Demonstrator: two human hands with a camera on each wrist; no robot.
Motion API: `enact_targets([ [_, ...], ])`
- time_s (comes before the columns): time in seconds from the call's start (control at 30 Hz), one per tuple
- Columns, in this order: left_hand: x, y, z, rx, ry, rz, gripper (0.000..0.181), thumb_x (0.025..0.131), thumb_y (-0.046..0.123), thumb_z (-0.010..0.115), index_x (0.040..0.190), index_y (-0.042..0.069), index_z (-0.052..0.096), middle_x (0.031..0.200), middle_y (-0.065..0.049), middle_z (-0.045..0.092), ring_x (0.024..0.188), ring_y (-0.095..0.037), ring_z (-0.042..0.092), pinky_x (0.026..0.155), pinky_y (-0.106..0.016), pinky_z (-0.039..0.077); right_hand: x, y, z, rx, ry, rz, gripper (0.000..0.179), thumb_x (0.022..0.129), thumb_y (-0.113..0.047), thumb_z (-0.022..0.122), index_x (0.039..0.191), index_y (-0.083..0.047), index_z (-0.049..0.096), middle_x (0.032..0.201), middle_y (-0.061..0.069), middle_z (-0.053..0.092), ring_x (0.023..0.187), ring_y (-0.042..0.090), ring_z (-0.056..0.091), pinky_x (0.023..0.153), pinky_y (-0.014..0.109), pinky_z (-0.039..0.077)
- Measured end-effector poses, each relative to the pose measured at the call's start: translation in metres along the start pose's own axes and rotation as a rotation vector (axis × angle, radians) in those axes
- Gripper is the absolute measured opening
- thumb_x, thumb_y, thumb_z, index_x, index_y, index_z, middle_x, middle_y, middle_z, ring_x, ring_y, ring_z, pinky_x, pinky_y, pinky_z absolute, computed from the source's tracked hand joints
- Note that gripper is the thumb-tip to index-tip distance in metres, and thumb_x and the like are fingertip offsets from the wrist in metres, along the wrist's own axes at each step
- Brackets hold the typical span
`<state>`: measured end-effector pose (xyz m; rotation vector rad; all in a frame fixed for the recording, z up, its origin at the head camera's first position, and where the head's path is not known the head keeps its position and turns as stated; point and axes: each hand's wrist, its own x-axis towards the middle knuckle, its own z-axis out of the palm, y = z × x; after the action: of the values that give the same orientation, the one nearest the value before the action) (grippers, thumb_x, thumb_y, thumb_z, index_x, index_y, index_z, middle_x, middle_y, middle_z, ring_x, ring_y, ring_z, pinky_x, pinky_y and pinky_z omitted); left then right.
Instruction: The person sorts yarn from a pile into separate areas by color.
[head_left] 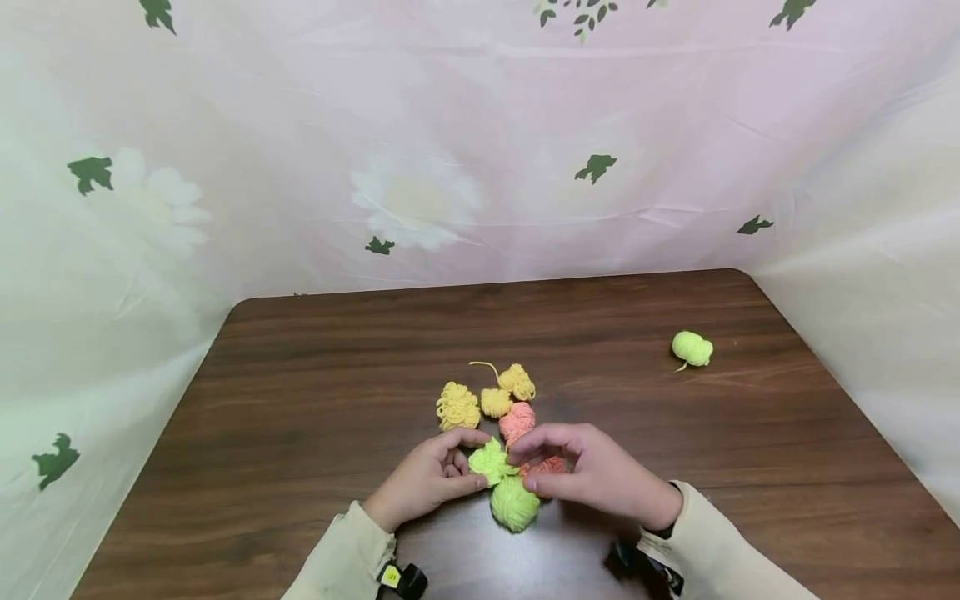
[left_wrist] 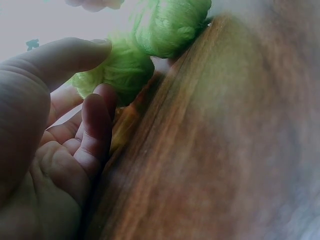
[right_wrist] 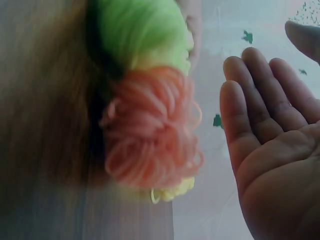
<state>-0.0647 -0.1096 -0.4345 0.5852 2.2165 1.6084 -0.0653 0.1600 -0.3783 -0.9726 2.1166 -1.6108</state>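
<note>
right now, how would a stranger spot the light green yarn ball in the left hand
On the dark brown wood-grain table, go to the person's left hand. Its thumb and fingers pinch the lumpy light green yarn ball. What sets it apart: the rounder green yarn ball beside it lies closer to the person, outside that grip.

Yarn balls [head_left: 514, 505] lime green; yarn clumps [head_left: 457, 407] yellow; coral bundle [head_left: 517, 420]; second bundle [head_left: 553, 467] perhaps redder, half hidden. Table [head_left: 337, 358] dark brown, grained. Backdrop [head_left: 285, 125] pale pink, white daisies [head_left: 416, 200], green patches [head_left: 596, 167].
</note>
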Motion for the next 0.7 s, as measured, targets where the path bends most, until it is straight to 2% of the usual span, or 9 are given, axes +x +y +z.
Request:
enact_targets([
  [0.1,-0.001,0.0,0.001,0.002,-0.004,-0.001,0.046,0.089,0.019,0.079,0.131,0.017,0.061,0.082,0.003,0.063,0.069,-0.008,0.059,0.059,-0.022,0.05,-0.001,-0.001,0.006,-0.014,-0.043,-0.003,0.029,0.093,-0.016,0.074,0.12,-0.008,0.068,0.11,0.01,0.072,0.096,0.025,0.069,0.081,0.034,0.057],
  [0.23,0.003,0.002,-0.002,0.012,0.005,0.001,0.046,0.088,0.017,0.079,0.131,0.017,0.061,0.081,0.002,0.063,0.068,-0.008,0.058,0.058,-0.021,0.049,0.002,-0.004,0.01,-0.077,-0.101,-0.012,0.032,0.093,-0.02,0.074,0.122,-0.01,0.068,0.113,0.006,0.071,0.096,0.019,0.068,0.078,0.031,0.057],
  [0.4,0.012,0.005,-0.006,0.011,0.006,0.034,0.045,0.09,0.018,0.078,0.131,0.014,0.061,0.081,-0.001,0.064,0.068,-0.008,0.058,0.058,-0.021,0.048,0.007,-0.007,0.007,-0.2,-0.144,-0.03,0.032,0.091,-0.019,0.076,0.121,-0.012,0.068,0.116,0.002,0.07,0.079,0.003,0.062,0.069,0.024,0.055],
  [0.5,0.012,0.005,-0.007,0.009,0.009,0.03,0.045,0.09,0.019,0.078,0.131,0.013,0.061,0.082,-0.001,0.064,0.069,-0.008,0.058,0.058,-0.021,0.048,0.008,-0.006,0.009,-0.243,-0.156,-0.037,0.034,0.089,-0.018,0.078,0.121,-0.013,0.069,0.118,0.0,0.068,0.071,-0.002,0.056,0.064,0.022,0.053],
  [0.7,0.001,0.001,-0.003,-0.01,-0.002,-0.011,0.045,0.089,0.017,0.078,0.131,0.013,0.061,0.083,0.001,0.063,0.069,-0.007,0.058,0.058,-0.02,0.048,0.002,0.0,0.019,-0.329,-0.182,-0.041,0.04,0.087,-0.021,0.08,0.124,-0.017,0.067,0.125,-0.009,0.065,0.076,-0.003,0.055,0.076,0.02,0.048],
])
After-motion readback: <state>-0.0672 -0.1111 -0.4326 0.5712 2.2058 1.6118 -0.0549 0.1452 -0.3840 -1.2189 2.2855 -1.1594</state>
